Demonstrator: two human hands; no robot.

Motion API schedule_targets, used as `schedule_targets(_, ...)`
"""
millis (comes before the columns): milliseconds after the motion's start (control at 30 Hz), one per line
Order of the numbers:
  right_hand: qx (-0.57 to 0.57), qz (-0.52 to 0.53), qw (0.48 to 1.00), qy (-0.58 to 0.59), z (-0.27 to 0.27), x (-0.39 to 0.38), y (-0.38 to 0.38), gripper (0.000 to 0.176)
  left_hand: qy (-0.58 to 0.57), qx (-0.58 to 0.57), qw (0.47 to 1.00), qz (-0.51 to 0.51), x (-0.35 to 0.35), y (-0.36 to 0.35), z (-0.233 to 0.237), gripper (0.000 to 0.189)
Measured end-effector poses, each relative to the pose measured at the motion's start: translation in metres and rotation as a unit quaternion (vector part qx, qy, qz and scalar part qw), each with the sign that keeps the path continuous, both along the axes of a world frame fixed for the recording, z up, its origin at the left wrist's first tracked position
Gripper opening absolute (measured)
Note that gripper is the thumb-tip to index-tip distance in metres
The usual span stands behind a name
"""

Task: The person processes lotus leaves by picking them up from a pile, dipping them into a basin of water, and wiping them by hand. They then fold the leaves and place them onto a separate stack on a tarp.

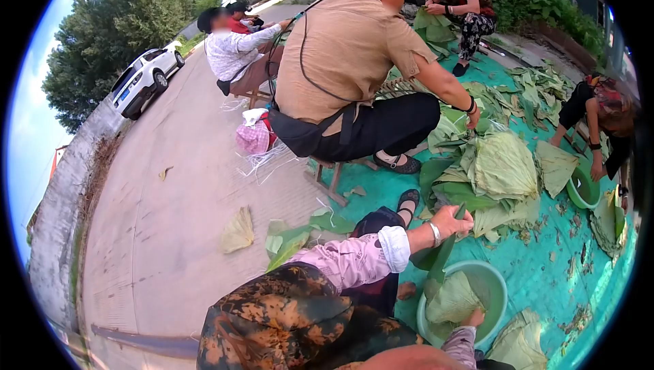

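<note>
My left hand, with a silver bracelet at the wrist, is closed around a long folded green leaf. The leaf hangs down toward a pale green plastic basin with water in it. Over that basin my right hand pinches the edge of a wide, pale yellowish-green leaf; its fingers are partly hidden. A pile of large dried leaves lies just beyond my left hand. More pale leaves rest on the tarp beside the basin.
A green tarp littered with leaf scraps covers the ground. A person in a tan shirt sits close ahead on a low stool. Another person reaches to a green basin at right. Several others sit farther back. A white car is parked left.
</note>
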State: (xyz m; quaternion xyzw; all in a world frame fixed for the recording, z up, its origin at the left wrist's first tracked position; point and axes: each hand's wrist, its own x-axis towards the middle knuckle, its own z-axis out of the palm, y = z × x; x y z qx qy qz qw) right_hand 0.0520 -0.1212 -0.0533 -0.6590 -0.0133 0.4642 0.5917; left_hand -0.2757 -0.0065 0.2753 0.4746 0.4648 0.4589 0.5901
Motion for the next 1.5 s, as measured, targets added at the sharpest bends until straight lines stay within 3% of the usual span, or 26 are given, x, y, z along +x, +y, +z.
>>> schedule_targets(100,0.084,0.074,0.985,-0.13,0.02,0.007,0.007,0.036,-0.029,0.009,1.0,0.0,0.002,0.002,-0.005,0.017)
schedule_targets(300,0.036,0.102,0.938,-0.329,0.034,0.038,0.014,0.028,-0.045,0.012,0.998,0.031,0.01,0.003,-0.001,0.015)
schedule_targets(400,0.103,0.081,0.941,-0.313,0.043,0.046,0.014,0.028,-0.023,0.011,0.999,0.043,0.008,0.004,0.003,0.014)
schedule_targets(500,0.016,0.102,0.891,-0.442,0.058,0.056,0.02,0.027,-0.047,0.007,0.998,0.051,0.007,0.006,-0.005,0.014)
schedule_targets(600,0.014,0.109,0.876,-0.47,0.109,0.04,0.02,0.029,-0.043,0.004,0.997,0.059,0.005,0.013,-0.016,0.014)
schedule_targets(700,0.069,0.118,0.84,-0.524,0.118,0.045,0.025,0.025,-0.072,0.034,0.995,0.052,0.007,0.018,-0.033,0.015)
schedule_targets(800,0.034,0.132,0.803,-0.581,0.125,0.047,0.033,0.024,-0.056,0.026,0.998,0.032,0.008,0.015,-0.03,0.014)
schedule_targets(933,0.07,0.172,0.812,-0.554,0.18,0.021,0.022,0.021,-0.011,0.025,1.0,0.012,0.019,0.006,-0.031,0.013)
schedule_targets(1000,0.089,0.189,0.769,-0.604,0.194,0.016,0.017,0.02,-0.008,0.017,1.0,-0.009,0.028,0.003,-0.038,0.014)
schedule_targets(1100,0.049,0.19,0.784,-0.589,0.215,0.013,0.009,0.018,-0.003,0.031,0.999,-0.036,0.036,0.005,-0.036,0.015)
schedule_targets(1200,0.083,0.142,0.78,-0.604,0.24,0.004,-0.002,0.017,-0.008,0.027,0.999,-0.03,0.037,0.001,-0.033,0.015)
schedule_targets(1300,0.092,0.126,0.753,-0.639,0.228,0.002,0.002,0.017,0.007,0.035,0.999,-0.039,0.033,-0.001,-0.027,0.017)
schedule_targets(1500,0.026,0.266,0.695,-0.667,0.157,-0.03,-0.011,0.018,-0.019,0.017,0.999,-0.041,0.031,-0.011,-0.017,0.017)
